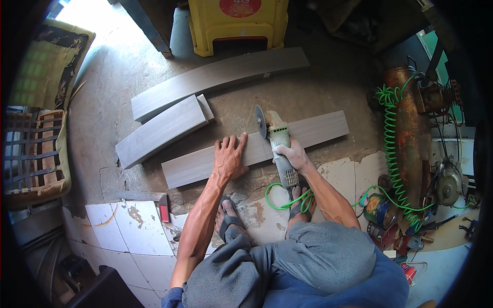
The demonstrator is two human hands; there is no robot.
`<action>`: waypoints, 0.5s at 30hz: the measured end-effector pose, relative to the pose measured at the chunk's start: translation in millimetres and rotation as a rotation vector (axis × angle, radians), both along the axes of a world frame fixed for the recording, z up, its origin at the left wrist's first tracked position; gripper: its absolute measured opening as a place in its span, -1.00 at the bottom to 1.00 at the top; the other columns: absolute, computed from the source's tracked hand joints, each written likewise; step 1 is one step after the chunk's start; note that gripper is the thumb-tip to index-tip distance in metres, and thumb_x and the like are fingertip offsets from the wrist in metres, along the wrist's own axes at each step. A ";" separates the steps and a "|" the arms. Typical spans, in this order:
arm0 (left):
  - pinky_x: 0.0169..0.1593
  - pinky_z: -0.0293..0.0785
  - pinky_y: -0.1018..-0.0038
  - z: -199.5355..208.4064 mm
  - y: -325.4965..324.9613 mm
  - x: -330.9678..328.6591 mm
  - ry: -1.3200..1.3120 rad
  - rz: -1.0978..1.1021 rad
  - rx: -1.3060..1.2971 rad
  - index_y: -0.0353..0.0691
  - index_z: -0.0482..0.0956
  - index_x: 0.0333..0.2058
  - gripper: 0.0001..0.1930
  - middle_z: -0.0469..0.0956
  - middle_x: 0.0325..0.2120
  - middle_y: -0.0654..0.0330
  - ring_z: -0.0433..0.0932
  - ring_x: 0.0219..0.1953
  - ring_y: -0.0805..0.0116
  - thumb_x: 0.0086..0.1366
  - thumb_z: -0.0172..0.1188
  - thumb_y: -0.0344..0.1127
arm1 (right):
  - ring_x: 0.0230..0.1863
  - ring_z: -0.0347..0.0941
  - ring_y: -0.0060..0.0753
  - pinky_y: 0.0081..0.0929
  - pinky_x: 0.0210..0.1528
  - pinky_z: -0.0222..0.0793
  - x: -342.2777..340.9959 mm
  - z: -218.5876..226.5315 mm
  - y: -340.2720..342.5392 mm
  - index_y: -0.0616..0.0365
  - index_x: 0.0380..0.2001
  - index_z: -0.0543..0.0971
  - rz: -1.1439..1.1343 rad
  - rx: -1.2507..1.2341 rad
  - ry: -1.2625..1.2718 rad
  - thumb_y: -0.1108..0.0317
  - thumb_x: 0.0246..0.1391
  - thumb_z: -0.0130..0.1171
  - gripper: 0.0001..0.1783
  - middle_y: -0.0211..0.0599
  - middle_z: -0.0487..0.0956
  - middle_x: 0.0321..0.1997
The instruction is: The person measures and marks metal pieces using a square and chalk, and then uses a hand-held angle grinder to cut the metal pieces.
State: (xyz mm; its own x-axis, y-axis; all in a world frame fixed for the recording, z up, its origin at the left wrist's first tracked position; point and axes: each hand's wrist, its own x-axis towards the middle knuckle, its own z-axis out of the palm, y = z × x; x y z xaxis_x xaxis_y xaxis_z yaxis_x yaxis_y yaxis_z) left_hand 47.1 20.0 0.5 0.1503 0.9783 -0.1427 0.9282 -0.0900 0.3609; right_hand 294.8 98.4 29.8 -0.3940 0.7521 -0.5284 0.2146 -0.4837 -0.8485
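A long grey metal bar (pixel 322 129) lies slantwise on the floor in front of my feet. My left hand (pixel 229 156) rests on top of it with the fingers spread, left of the power tool. Wrapped around the body of a pale green angle grinder (pixel 279 137) is my right hand (pixel 294 154). The grinder is over the bar, and its thin cutting disc (pixel 261 122) stands on edge near the bar's far side. Whether the disc touches the metal, I cannot tell. A green cord (pixel 273 203) loops on the floor by my right foot.
Two more metal pieces, a long one (pixel 221 75) and a shorter one (pixel 162 128), lie beyond. A yellow stool (pixel 239 28) stands farther off. A try square (pixel 141 196) lies near my left foot. At right are a rusty tank (pixel 405 118) and a coiled green hose (pixel 389 138).
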 end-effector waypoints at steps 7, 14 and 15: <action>0.34 0.21 -0.11 -1.2 0.7 -0.3 0.004 -0.004 -0.003 -0.08 0.18 0.48 0.20 0.42 0.15 -0.04 0.37 0.25 -0.04 -0.18 0.58 -0.06 | -0.43 0.59 -0.44 -0.42 -0.37 0.56 -2.0 3.3 1.2 0.32 -0.05 0.48 0.007 -0.003 0.019 0.19 0.05 0.34 -0.50 -0.28 0.57 -0.31; 0.33 0.22 -0.12 -1.7 0.4 -0.9 -0.001 0.000 0.010 -0.08 0.18 0.47 0.20 0.43 0.15 -0.05 0.37 0.25 -0.05 -0.19 0.60 -0.06 | -0.40 0.58 -0.46 -0.44 -0.34 0.53 -0.4 -3.4 1.7 0.32 -0.02 0.49 0.020 0.011 -0.008 0.17 0.04 0.35 -0.47 -0.29 0.57 -0.31; 0.33 0.22 -0.12 -1.6 0.3 -0.9 -0.001 0.000 0.020 -0.08 0.18 0.47 0.20 0.43 0.15 -0.05 0.37 0.25 -0.05 -0.20 0.60 -0.07 | -0.40 0.57 -0.47 -0.44 -0.34 0.53 -0.2 -3.8 1.9 0.32 -0.02 0.49 0.025 0.011 -0.020 0.17 0.04 0.35 -0.46 -0.28 0.57 -0.31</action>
